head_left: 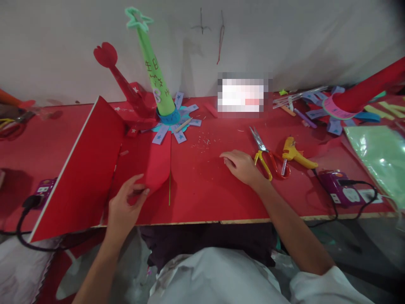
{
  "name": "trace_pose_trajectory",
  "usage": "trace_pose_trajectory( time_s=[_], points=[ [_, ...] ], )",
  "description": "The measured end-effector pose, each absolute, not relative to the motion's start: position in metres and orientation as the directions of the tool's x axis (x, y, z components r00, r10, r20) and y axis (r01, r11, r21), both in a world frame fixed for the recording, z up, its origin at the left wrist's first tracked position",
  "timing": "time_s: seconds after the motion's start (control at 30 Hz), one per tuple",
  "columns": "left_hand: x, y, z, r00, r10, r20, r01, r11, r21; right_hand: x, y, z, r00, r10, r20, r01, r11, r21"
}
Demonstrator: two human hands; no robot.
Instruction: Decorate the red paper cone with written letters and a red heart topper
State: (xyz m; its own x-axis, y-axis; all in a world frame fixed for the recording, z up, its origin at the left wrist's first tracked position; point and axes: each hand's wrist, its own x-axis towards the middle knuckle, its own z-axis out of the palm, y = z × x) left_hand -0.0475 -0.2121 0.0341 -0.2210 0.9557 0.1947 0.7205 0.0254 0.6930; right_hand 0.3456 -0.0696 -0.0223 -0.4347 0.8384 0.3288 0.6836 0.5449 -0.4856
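Observation:
My left hand (125, 202) is at the front left of the red tabletop. Its thumb and fingers close on the near edge of a red paper sheet (158, 166), which curls up slightly there. A thin green strip (170, 190) lies along the sheet's right side. Resting on the table to the right, my right hand (240, 166) has its fingers bent and drawn together. Whatever may be between those fingertips is hidden. Close to its right lie scissors (262, 147) with red and yellow handles. Behind the sheet stands a green paper cone (158, 80) with a star on top and a blue base.
A red board (85, 173) stands upright at the left. Behind it is a red paper stand with a heart (106, 55). At right are a yellow glue gun (295, 154), a purple power strip (341, 188), cords, a red cone (370, 88) and a green plastic packet (376, 156).

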Motion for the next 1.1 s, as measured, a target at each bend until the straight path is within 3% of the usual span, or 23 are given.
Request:
trace_pose_trajectory(
  time_s=[0.13, 0.4, 0.67, 0.77, 0.9, 1.1],
  points=[
    [-0.047, -0.206, 0.039, -0.272, 0.95, 0.155, 0.61, 0.045, 0.791, 0.345, -0.07, -0.022, -0.434, 0.837, 0.334, 0.68, 0.548, -0.488],
    [-0.051, -0.207, 0.042, -0.365, 0.921, 0.136, 0.558, 0.099, 0.824, 0.346, -0.07, -0.023, -0.442, 0.827, 0.348, 0.668, 0.562, -0.488],
    [-0.05, -0.195, 0.059, -0.47, 0.882, 0.015, 0.339, 0.165, 0.926, 0.346, -0.069, -0.022, -0.458, 0.815, 0.355, 0.652, 0.579, -0.489],
    [-0.052, -0.191, 0.065, -0.498, 0.857, 0.136, 0.443, 0.116, 0.889, 0.346, -0.069, -0.022, -0.462, 0.818, 0.343, 0.652, 0.575, -0.495],
    [-0.058, -0.186, 0.082, -0.46, 0.775, 0.434, 0.702, 0.019, 0.712, 0.346, -0.069, -0.022, -0.466, 0.817, 0.34, 0.656, 0.577, -0.486],
    [-0.06, -0.173, 0.128, -0.33, 0.581, 0.744, 0.88, -0.096, 0.465, 0.346, -0.07, -0.024, -0.477, 0.811, 0.339, 0.65, 0.585, -0.485]
  ],
)
